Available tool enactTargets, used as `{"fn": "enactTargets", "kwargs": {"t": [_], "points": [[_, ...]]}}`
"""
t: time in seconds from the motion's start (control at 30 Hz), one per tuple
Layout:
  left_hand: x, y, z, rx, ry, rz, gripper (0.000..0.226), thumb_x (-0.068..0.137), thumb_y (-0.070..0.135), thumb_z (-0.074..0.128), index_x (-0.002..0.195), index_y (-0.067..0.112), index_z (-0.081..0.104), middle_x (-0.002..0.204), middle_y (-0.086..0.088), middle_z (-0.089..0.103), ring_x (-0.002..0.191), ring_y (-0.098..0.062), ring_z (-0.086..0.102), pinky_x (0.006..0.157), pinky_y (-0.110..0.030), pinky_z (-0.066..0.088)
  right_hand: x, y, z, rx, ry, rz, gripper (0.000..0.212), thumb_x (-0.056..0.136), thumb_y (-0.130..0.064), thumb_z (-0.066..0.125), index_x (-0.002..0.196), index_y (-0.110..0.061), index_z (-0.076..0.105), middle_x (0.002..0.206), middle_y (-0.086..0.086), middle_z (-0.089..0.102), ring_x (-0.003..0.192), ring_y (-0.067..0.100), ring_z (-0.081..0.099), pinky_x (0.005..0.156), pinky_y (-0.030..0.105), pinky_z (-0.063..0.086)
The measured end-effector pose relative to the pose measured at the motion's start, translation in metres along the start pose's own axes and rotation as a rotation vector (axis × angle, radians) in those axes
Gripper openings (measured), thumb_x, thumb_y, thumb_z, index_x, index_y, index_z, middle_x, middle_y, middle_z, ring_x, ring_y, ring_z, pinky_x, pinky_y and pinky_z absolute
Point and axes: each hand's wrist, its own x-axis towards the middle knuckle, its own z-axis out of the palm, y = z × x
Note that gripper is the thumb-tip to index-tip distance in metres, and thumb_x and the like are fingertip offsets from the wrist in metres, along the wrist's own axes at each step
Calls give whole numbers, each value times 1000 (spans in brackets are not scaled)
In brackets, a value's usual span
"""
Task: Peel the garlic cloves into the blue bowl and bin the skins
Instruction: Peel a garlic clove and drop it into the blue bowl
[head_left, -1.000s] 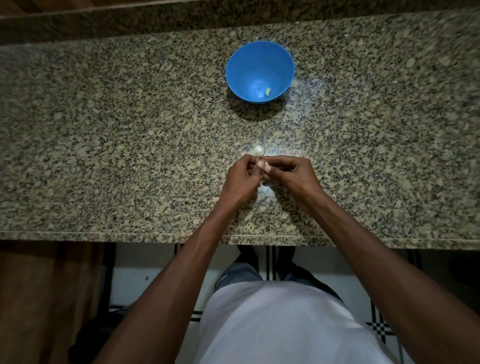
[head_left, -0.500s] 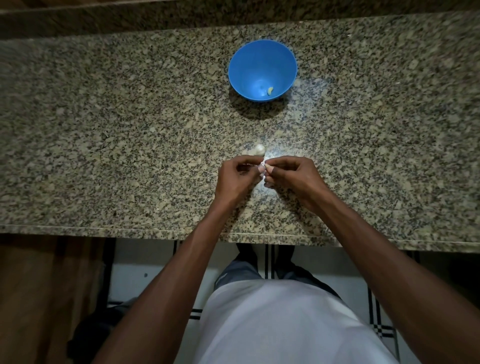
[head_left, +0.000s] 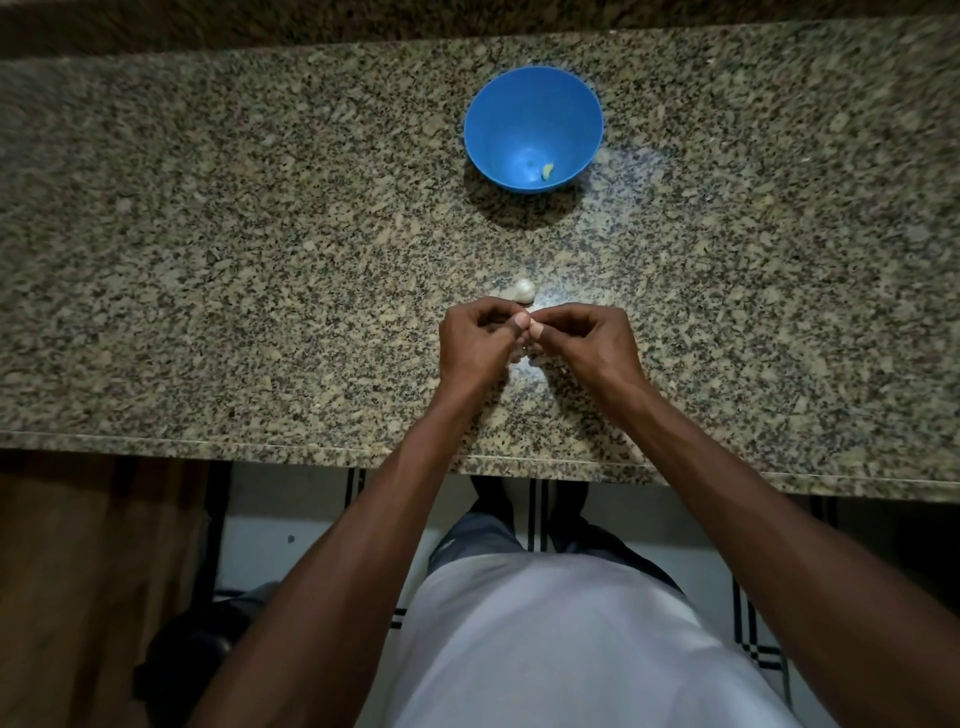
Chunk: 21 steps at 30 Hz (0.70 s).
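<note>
Garlic clove being peeled is pinched between the fingertips of the left hand (head_left: 475, 340) and right hand (head_left: 589, 338), which meet low over the bench (head_left: 208, 260) near its front edge; both grips are curled tight on it, and it is almost hidden. From there the blue bowl (head_left: 498, 130), with one peeled clove (head_left: 547, 170) inside, lies straight ahead, well apart and about equally near either hand. Another unpeeled clove (head_left: 522, 291) sits just beyond the fingertips.

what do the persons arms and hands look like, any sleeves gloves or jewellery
Both arms are bare from the frame's edge to the wrists: no sleeves show. The left hand and right hand wear no gloves, and no rings, watch or bracelets are visible. Below them are a white top and dark trousers.
</note>
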Motion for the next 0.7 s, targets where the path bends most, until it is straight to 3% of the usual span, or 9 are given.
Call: {"fn": "enactTargets", "kwargs": {"t": [0.13,0.23,0.4,0.57,0.7], "points": [[6,6,-6,-111,-74,-109,8,87,5,77,95,4,79,87,-12,79,84,-24,77,79,-38,65,3,-1,0,-96,36,-45,16,86,-17,86,101,-12,82,94,0,81,89,15,78,84,40,65],[8,10,-13,-190,-138,-204,9,89,0,73,96,1,78,92,-15,79,86,-25,76,85,-37,63,6,-3,2,-159,29,-73,16,86,-16,85,102,-14,83,98,-2,81,93,11,77,87,37,64],[6,16,-16,-342,-172,-368,11,92,-7,67,97,-3,76,92,-16,77,77,-18,71,76,-29,62,6,-1,2,-254,15,-145,18,89,-12,81,106,-17,82,103,-4,81,94,4,76,86,31,64],[1,12,-11,-369,-158,-344,10,94,-3,69,102,-5,73,88,-13,75,74,-15,70,76,-30,61,10,0,-2,-131,-22,-58,16,89,-10,81,103,-17,82,99,-4,81,94,11,77,88,38,64],[-2,7,-7,-298,-143,-306,15,93,3,72,107,-3,72,91,-9,76,75,-12,72,75,-28,60,10,6,-6,-27,-48,25,17,88,-7,81,105,-7,80,98,7,81,94,26,78,87,50,64]]}}
